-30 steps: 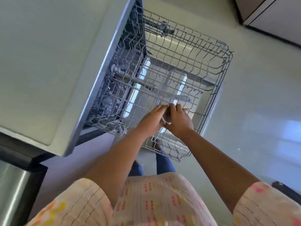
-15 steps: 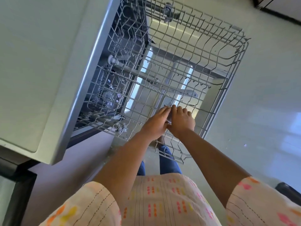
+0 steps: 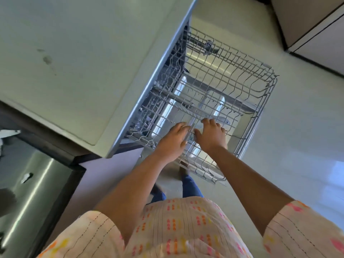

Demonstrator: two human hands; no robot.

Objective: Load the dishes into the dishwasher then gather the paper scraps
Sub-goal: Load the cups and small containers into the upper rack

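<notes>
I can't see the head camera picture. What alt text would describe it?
Seen from above, a person's left hand and right hand rest on the pulled-out wire dishwasher rack, which looks empty. A pale countertop lies to the left, above a light floor.

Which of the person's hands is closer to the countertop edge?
Left. The left hand lies over the rack on the side toward the countertop edge, while the right hand lies beyond it, farther out over the rack toward the open floor.
</notes>
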